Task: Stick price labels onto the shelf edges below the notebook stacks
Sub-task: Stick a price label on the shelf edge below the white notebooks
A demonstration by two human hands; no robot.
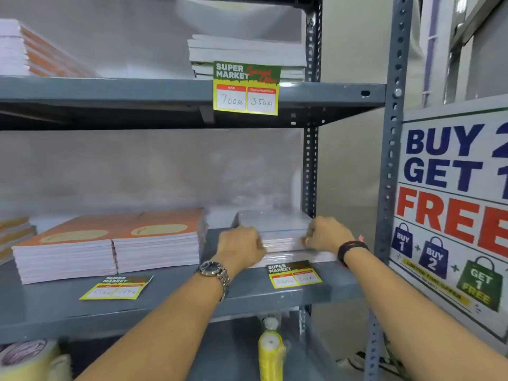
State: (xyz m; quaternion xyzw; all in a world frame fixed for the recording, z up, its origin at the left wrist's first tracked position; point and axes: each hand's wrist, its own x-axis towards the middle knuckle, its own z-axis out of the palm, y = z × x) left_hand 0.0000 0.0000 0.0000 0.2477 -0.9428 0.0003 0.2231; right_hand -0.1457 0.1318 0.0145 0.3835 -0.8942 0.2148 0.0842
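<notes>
Fingers of the left hand (242,244) and right hand (325,233) curl around the ends of a wrapped notebook pack (280,235) at the shelf's (55,306) right end, squaring it. Two labels lie loose on the shelf: one (294,274) at the front edge before this pack, another (116,287) before the orange stacks (110,243). Next, likely, each needs pressing onto the edge.

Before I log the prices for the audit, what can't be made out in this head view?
- Lower right price label: handwritten figures too blurred to read.
- Lower left price label: figures blurred too.
- Promo poster: cut off by the right edge.
- Wrapped notebook stack: front ends covered by left hand and right hand.
</notes>
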